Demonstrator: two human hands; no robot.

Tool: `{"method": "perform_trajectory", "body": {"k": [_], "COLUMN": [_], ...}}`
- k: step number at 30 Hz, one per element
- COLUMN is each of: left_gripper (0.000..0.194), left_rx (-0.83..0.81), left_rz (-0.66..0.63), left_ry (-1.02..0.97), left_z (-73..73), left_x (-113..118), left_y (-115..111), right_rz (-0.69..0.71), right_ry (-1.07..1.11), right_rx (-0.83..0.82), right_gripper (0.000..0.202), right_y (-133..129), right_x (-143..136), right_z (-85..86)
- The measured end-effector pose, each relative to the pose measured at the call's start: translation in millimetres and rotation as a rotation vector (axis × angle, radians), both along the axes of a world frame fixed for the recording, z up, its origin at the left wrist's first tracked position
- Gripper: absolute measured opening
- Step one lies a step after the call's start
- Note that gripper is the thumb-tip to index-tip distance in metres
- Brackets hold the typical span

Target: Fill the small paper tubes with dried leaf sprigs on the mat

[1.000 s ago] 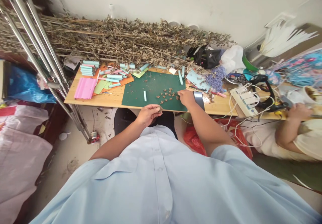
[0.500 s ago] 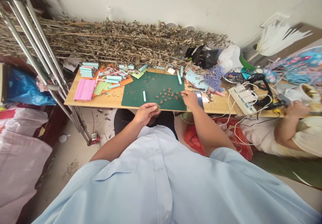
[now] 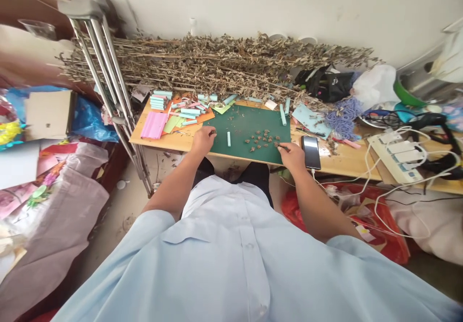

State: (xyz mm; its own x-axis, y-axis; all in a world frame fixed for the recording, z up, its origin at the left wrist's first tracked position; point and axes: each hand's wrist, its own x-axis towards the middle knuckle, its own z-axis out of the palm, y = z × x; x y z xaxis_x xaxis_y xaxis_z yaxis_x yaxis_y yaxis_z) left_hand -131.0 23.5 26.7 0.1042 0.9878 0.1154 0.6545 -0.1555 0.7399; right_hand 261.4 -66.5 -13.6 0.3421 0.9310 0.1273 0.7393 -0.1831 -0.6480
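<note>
At the green mat's (image 3: 242, 154) right edge, the right hand (image 3: 293, 158) bunches its fingertips at dried clumps (image 3: 252, 149) on the mat, which likely catches crumbs; the left hand (image 3: 202, 142), at its left edge, curls inward. Neither grip is clear.

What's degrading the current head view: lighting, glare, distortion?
Head view: soft light, faint shadows on the green mat; pale reflection on the smartphone; wide-angle stretch in the light blue shirt; detail at the left hand's fingertips too small to read.
</note>
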Motion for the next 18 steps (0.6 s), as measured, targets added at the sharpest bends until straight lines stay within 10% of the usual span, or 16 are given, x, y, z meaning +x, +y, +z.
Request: {"method": "perform_trajectory", "body": {"k": [8,18], "left_gripper": [0.029,0.049], "left_rx": [0.023,0.109], "left_rz": [-0.185,-0.15], "left_ry": [0.4,0.319], "left_z": [-5.5,-13.6], "left_x": [-9,-8], "left_y": [31,28], "right_rz": [-0.012,0.031], "right_ry": [-0.013,-0.094], "right_rx": [0.039,0.035], "right_gripper": [0.032,0.031], "right_y": [3,6], "right_x": [0,-11], "right_z": [-7.0,0.5]}}
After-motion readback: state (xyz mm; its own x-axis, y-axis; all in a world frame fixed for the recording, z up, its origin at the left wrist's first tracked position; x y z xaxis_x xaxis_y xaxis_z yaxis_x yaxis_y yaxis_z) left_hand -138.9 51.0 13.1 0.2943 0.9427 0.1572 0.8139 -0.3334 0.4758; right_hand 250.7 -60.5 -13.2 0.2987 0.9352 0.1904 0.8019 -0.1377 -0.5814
